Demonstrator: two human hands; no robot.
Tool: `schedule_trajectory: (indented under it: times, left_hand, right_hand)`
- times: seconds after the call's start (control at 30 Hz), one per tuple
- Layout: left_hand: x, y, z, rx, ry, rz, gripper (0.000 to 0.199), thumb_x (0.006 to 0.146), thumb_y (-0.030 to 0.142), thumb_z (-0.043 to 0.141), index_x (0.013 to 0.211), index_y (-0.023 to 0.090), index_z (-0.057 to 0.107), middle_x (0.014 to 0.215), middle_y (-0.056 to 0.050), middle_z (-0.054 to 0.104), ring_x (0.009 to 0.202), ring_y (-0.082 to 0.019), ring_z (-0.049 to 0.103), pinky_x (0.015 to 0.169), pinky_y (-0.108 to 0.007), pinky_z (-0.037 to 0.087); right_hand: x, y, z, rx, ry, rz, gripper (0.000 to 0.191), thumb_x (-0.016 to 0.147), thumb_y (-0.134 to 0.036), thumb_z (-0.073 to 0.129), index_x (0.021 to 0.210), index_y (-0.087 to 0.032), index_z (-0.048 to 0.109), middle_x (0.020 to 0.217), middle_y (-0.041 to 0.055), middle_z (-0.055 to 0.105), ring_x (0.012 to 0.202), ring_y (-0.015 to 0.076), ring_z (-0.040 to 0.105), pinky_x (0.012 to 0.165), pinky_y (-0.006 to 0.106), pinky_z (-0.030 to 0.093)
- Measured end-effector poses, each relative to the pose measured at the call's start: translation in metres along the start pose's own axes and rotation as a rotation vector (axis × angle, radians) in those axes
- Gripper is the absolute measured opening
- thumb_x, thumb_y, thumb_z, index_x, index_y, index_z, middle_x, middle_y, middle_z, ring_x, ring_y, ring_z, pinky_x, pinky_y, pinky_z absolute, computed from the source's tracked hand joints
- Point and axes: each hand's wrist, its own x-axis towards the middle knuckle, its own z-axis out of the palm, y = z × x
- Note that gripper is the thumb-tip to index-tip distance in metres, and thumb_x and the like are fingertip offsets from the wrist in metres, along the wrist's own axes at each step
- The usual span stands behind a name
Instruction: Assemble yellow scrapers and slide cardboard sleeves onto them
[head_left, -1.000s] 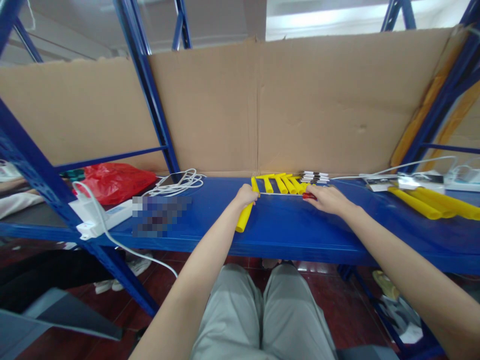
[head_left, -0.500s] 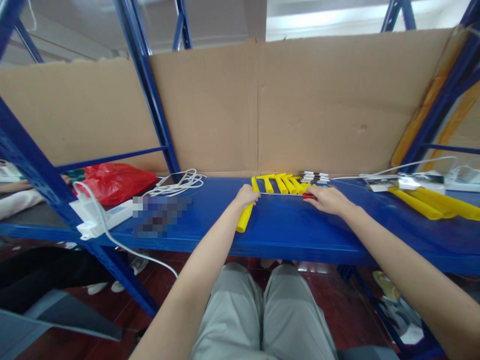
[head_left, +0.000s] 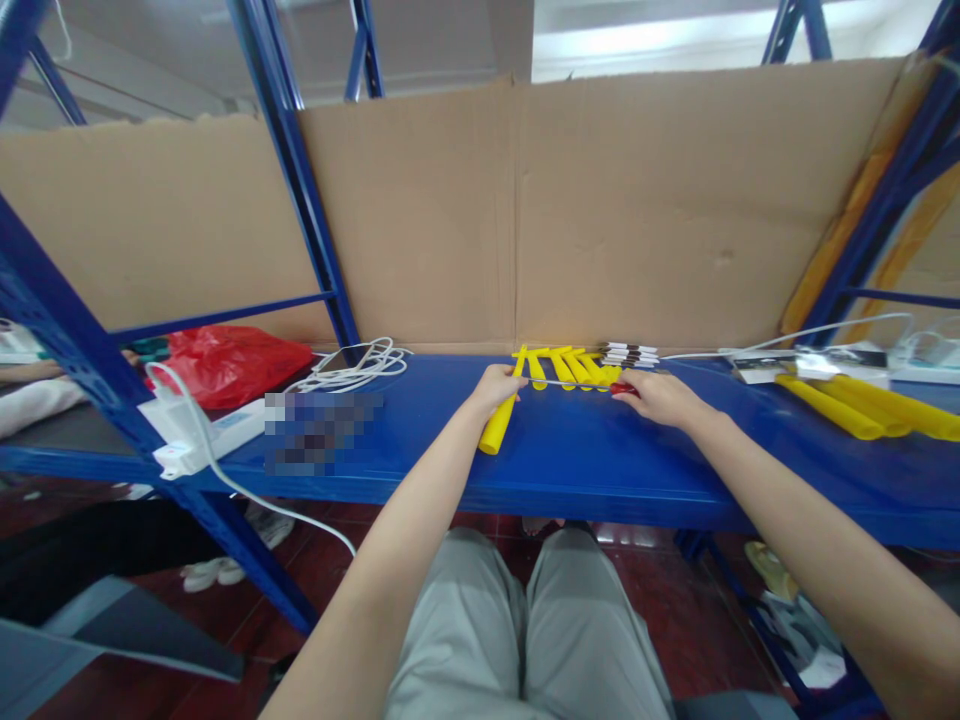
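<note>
A yellow tube (head_left: 496,428) with a narrower upper end is wrapped in the fingers of my left hand (head_left: 497,388), its wide end tilted down toward the shelf's front edge. My right hand (head_left: 654,397) is closed on the red handle (head_left: 624,389) of a tool. From that handle a thin metal shaft (head_left: 562,383) runs left to the tube near my left fingers; whether its tip touches the tube is too small to tell. Behind the shaft lie several yellow pieces (head_left: 565,368), beside a stack of black-and-white items (head_left: 630,355).
The blue shelf (head_left: 420,430) carries more yellow tubes (head_left: 836,407) at right. A red plastic bag (head_left: 236,362), a white power strip (head_left: 240,432) and coiled white cable (head_left: 375,362) lie at left. Cardboard (head_left: 637,200) stands behind. At far left is another person's arm (head_left: 41,402).
The yellow tube in my left hand has shifted slightly right and away from me, with its upper end now leaning more to the right. My right hand has moved slightly right with the tool.
</note>
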Motion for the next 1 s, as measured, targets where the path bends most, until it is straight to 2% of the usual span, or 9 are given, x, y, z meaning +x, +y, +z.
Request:
schedule_trajectory:
  times: [0.13, 0.23, 0.33, 0.5, 0.7, 0.9, 1.0]
  left_hand:
    - [0.005, -0.006, 0.000, 0.006, 0.034, 0.053, 0.034, 0.079, 0.000, 0.060, 0.110, 0.007, 0.070, 0.082, -0.005, 0.072, 0.056, -0.009, 0.058, 0.055, -0.018, 0.045]
    - [0.009, -0.010, -0.001, 0.066, 0.053, 0.110, 0.044, 0.078, 0.000, 0.061, 0.120, 0.011, 0.068, 0.101, -0.008, 0.074, 0.075, -0.014, 0.067, 0.066, -0.021, 0.050]
    - [0.011, -0.012, -0.002, 0.228, 0.092, 0.146, 0.047, 0.080, 0.006, 0.064, 0.126, 0.012, 0.066, 0.116, -0.011, 0.072, 0.095, -0.020, 0.070, 0.080, -0.025, 0.053]
    - [0.004, -0.006, -0.003, 0.567, 0.103, 0.227, 0.044, 0.084, 0.016, 0.066, 0.128, 0.013, 0.066, 0.127, -0.012, 0.067, 0.117, -0.024, 0.063, 0.098, -0.028, 0.046]
    - [-0.007, -0.002, -0.004, 0.825, 0.007, 0.384, 0.041, 0.090, 0.018, 0.060, 0.131, 0.020, 0.065, 0.130, -0.010, 0.066, 0.122, -0.025, 0.060, 0.105, -0.031, 0.043]
    - [-0.009, -0.006, -0.005, 0.934, -0.057, 0.480, 0.050, 0.092, 0.011, 0.051, 0.138, 0.029, 0.058, 0.131, -0.008, 0.064, 0.119, -0.023, 0.061, 0.103, -0.032, 0.045]
    - [-0.009, -0.007, -0.003, 0.929, -0.092, 0.483, 0.053, 0.092, 0.009, 0.047, 0.140, 0.030, 0.056, 0.125, -0.009, 0.064, 0.116, -0.023, 0.062, 0.101, -0.032, 0.046]
  right_hand:
    - [0.000, 0.008, 0.005, 0.012, -0.003, 0.013, 0.025, 0.094, -0.033, 0.046, 0.104, -0.020, 0.065, 0.099, 0.0098, 0.075, 0.087, 0.0225, 0.069, 0.072, 0.029, 0.047]
    - [0.002, 0.012, 0.008, 0.024, -0.031, 0.012, 0.026, 0.095, -0.032, 0.045, 0.104, -0.020, 0.066, 0.101, 0.0104, 0.075, 0.090, 0.0232, 0.069, 0.075, 0.030, 0.049]
    - [0.003, 0.014, 0.009, 0.037, -0.068, 0.004, 0.027, 0.095, -0.031, 0.044, 0.104, -0.018, 0.067, 0.106, 0.0125, 0.074, 0.096, 0.0246, 0.069, 0.081, 0.031, 0.050]
    - [0.003, 0.015, 0.009, 0.051, -0.130, 0.016, 0.030, 0.096, -0.029, 0.044, 0.107, -0.016, 0.068, 0.109, 0.0146, 0.073, 0.100, 0.0257, 0.068, 0.085, 0.032, 0.050]
    - [0.003, 0.017, 0.009, 0.048, -0.139, -0.016, 0.029, 0.096, -0.028, 0.045, 0.105, -0.016, 0.070, 0.109, 0.0139, 0.074, 0.098, 0.0251, 0.069, 0.085, 0.032, 0.051]
    - [0.003, 0.017, 0.009, 0.067, -0.138, -0.010, 0.026, 0.095, -0.027, 0.048, 0.100, -0.018, 0.072, 0.103, 0.0123, 0.075, 0.092, 0.0233, 0.070, 0.081, 0.030, 0.051]
    - [0.004, 0.017, 0.010, 0.082, -0.126, -0.023, 0.026, 0.094, -0.027, 0.048, 0.099, -0.017, 0.072, 0.103, 0.0128, 0.075, 0.092, 0.0242, 0.070, 0.082, 0.032, 0.052]
